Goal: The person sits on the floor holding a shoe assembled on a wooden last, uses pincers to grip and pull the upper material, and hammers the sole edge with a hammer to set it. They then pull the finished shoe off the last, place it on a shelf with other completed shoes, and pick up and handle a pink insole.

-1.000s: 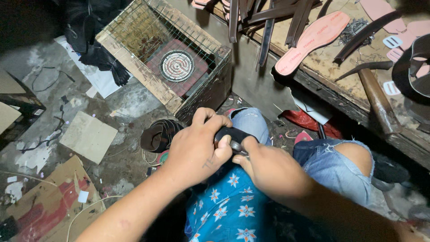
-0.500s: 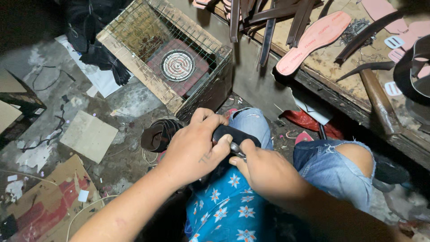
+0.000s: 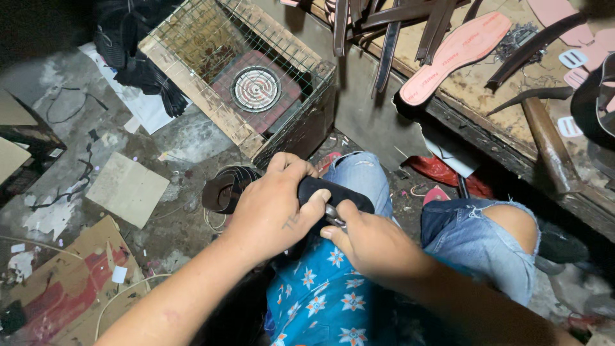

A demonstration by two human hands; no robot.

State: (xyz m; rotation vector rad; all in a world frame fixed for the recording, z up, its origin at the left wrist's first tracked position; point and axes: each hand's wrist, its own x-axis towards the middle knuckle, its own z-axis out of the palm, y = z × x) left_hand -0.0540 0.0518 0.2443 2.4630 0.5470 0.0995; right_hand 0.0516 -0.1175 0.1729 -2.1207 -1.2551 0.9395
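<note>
Head view is showing your left hand closing around a black strap piece over your knee while your right hand is pinching a small metal tool against it, just below the wire-mesh box housing a coil heater.

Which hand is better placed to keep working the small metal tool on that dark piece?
Right hand: its fingers already pinch the metal tool against the dark piece. Left hand is wrapped around the piece, steadying it.
</note>
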